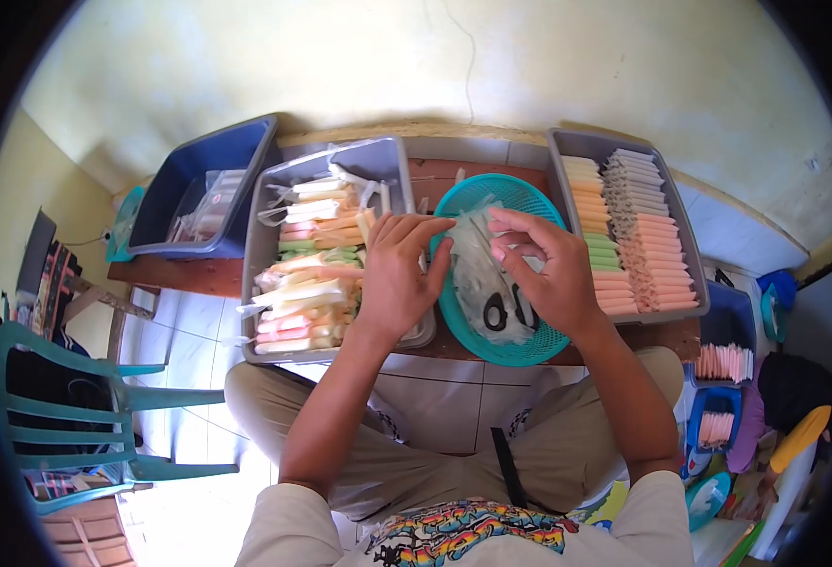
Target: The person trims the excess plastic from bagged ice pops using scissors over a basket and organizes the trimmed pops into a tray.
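My left hand [402, 269] hovers over the right edge of a grey tray [331, 155] heaped with long ice-pop-like sticks [314, 269] in clear plastic, coloured white, pink, orange and green. Its thumb and index finger curve with a gap between them, and I make out nothing held. Above a round teal basket [451, 326], my right hand [553, 269] has its thumb and index finger apart, also with nothing visible in it. Clear plastic bags or scraps [473, 269] lie in the basket, along with black-handled scissors [496, 310] partly hidden by my right hand.
On the right stands a grey tray [681, 213] with neat rows of wrapped sticks [610, 236]. A dark blue bin [175, 184] with plastic packs is at the far left. A green plastic chair [66, 406] stands left; blue bins [719, 416] and another person [799, 406] are at right.
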